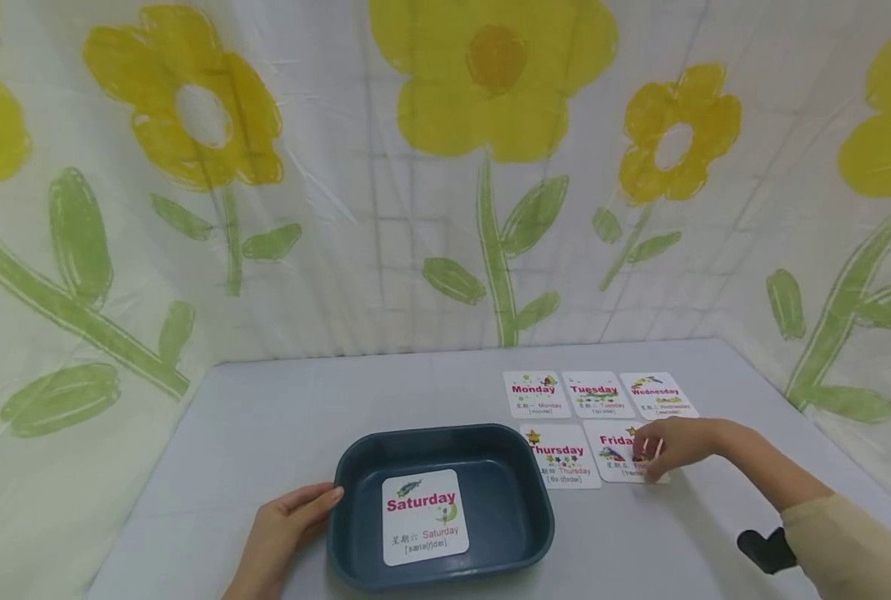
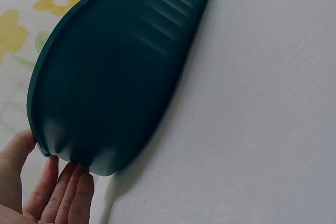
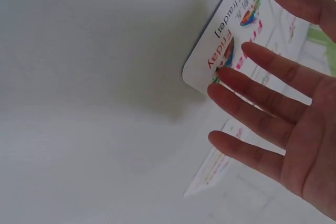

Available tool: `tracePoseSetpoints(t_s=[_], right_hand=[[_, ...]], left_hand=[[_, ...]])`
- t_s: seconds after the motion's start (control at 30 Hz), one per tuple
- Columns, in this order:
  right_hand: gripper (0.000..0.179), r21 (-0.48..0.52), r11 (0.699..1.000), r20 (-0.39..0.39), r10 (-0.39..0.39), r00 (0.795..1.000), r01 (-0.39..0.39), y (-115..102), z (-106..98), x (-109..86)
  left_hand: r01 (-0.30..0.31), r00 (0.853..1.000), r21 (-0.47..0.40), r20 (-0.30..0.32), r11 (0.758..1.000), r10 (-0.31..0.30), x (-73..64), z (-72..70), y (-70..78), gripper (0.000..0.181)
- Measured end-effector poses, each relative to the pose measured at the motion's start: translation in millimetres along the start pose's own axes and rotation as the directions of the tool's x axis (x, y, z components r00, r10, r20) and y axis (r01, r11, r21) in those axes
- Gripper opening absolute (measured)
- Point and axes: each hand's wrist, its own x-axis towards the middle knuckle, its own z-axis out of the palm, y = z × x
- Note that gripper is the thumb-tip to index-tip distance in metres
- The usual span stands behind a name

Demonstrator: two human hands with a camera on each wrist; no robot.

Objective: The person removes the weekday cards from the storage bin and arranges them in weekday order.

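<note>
A person's R hand [image 1: 678, 442] reaches over the Fri. card [image 1: 612, 452] on a pale-covered table [image 1: 265, 425], fingers spread, thumb apart, nothing gripped; whether any fingertip touches the card, can't tell. L hand [image 1: 283, 529] pinches the L end of a dark blue-green tray [image 1: 507, 500], thumb at the rim, other fingers against the outer wall, per L wrist view.

Tray sits upright on the table, front & center, long axis running L–R, R end angled a touch away from the person. Flat inside, L of ctr, lies the Sat. card [image 1: 425, 517], face up, top edge toward the backdrop, text readable from the person's side, turned slightly counterclockwise; its longer side runs near-to-far.

Fri. card, also face up, points the same way, top edge to the far side, partly hidden by the R hand. Just beside it, the Thurs. card [image 1: 565, 458] has its L edge behind the tray rim. Behind, in a L–R row: Mon. card [image 1: 538, 395], Tues. card [image 1: 598, 395], Wed. card [image 1: 658, 395], same facing. Bkgd: white backdrop [image 1: 340, 275] w/ yellow flowers [image 1: 493, 117].
</note>
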Motion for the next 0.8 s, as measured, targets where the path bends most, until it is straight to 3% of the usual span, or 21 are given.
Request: tracePoseSetpoints(t_s=[0.37, 0.8], right_hand=[[0.032, -0.041, 0.999, -0.018, -0.009, 1.0, 0.008, -17, 3, 2.1], [0.044, -0.111, 0.99, -0.043, -0.096, 0.994, 0.091, -67, 2, 9.2]], left_hand=[[0.006, 1.0, -0.008, 0.001, 1.0, -0.006, 0.7, 0.2, -0.1, 0.069], [0.003, 1.0, -0.025, 0.003, 1.0, -0.003, -1.5, 0.1, 0.9, 0.07]])
